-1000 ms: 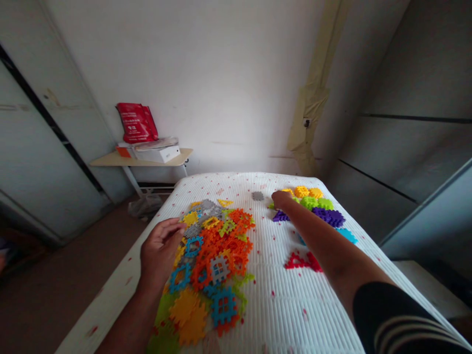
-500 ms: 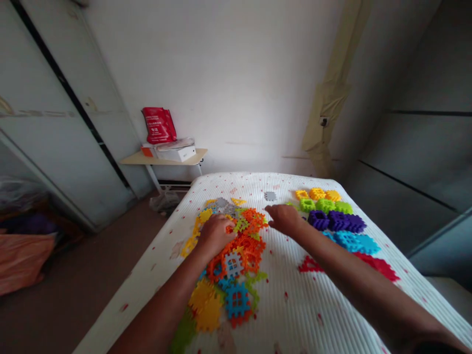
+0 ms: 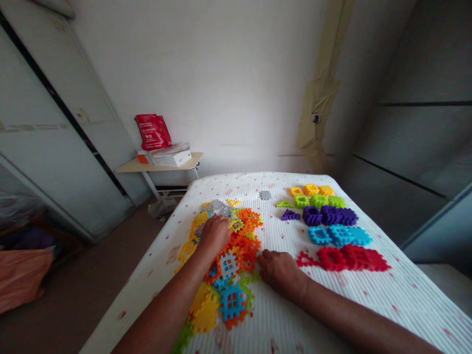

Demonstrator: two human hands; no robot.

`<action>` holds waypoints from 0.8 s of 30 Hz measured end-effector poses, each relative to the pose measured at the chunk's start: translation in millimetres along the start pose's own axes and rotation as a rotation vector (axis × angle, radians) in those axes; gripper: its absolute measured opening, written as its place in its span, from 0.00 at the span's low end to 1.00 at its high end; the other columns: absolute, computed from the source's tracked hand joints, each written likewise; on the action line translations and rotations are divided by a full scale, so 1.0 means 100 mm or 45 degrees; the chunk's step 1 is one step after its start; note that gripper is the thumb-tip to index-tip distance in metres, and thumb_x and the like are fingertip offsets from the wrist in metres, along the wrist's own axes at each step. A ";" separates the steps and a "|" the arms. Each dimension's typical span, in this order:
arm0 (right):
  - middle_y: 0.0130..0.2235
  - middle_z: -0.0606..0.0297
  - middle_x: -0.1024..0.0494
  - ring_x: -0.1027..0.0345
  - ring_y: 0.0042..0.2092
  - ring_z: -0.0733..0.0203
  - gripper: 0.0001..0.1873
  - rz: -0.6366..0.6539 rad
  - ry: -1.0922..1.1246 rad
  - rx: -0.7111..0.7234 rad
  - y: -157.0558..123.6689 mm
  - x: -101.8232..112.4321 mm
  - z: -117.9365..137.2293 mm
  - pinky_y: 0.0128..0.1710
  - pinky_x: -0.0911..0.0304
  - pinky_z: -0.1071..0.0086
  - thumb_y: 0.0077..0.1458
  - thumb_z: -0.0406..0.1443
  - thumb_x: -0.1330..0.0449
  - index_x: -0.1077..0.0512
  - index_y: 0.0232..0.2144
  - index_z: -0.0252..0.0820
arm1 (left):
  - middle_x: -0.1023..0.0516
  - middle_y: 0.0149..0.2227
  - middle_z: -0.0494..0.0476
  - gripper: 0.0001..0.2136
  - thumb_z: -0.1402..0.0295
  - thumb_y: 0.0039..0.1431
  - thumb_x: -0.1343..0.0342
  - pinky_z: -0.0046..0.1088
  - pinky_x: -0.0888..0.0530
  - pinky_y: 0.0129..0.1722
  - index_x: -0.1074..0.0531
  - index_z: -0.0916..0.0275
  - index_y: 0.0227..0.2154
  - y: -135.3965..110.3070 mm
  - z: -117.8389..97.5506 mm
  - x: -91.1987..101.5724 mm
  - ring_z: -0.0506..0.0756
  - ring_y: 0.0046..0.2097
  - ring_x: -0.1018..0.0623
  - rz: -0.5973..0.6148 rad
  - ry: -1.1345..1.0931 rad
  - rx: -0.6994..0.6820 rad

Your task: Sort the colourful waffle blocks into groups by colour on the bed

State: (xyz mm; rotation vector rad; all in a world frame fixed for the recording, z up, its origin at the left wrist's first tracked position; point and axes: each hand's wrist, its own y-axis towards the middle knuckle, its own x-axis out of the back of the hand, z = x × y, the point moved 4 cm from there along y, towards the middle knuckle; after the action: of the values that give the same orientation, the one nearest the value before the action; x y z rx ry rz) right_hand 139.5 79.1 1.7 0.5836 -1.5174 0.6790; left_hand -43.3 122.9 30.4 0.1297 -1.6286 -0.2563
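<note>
Left hand (image 3: 216, 233) palm-down, right hand (image 3: 280, 270) flat (fingers curled)

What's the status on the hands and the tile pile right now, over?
Left hand palm-down on the mixed tile pile, grip hidden. Right hand flat on the white mat at the pile's edge, holding nothing visible. Sorted colour rows sit apart, right side. Nothing in the way.

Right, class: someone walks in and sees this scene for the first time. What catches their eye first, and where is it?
First, the jumbled pile of bright plastic tiles on the near left of the white bed, with the left hand pressed on it and the right hand beside it. Next, the tidy colour rows on the far right: yellow, green, purple, blue, red. Behind, a red bag stands on a small side table.
</note>
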 end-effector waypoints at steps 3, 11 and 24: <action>0.37 0.56 0.24 0.28 0.35 0.57 0.12 -0.040 -0.031 0.007 0.01 -0.03 0.00 0.28 0.36 0.72 0.55 0.29 0.51 0.29 0.37 0.38 | 0.23 0.34 0.63 0.13 0.71 0.57 0.56 0.35 0.34 0.44 0.24 0.62 0.30 -0.04 0.05 0.11 0.59 0.42 0.26 -0.075 0.009 0.035; 0.36 0.56 0.24 0.27 0.35 0.56 0.13 -0.005 -0.023 0.011 0.00 -0.03 0.02 0.28 0.36 0.70 0.56 0.28 0.52 0.29 0.38 0.37 | 0.21 0.30 0.55 0.09 0.63 0.48 0.46 0.33 0.31 0.40 0.24 0.61 0.29 -0.19 0.41 0.11 0.57 0.35 0.24 -0.345 -1.063 0.522; 0.41 0.61 0.22 0.28 0.41 0.61 0.14 -0.408 0.388 -0.107 0.10 0.42 -0.44 0.40 0.38 0.72 0.59 0.34 0.51 0.28 0.42 0.43 | 0.22 0.24 0.54 0.16 0.60 0.38 0.36 0.31 0.27 0.33 0.25 0.64 0.30 -0.50 0.34 0.00 0.54 0.29 0.23 -0.194 -1.823 0.655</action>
State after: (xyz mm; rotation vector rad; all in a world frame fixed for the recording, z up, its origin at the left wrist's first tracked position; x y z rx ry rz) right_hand 160.4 119.2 43.9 0.6120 -1.1314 0.4316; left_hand -80.9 77.4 16.6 0.5517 -3.0974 0.0073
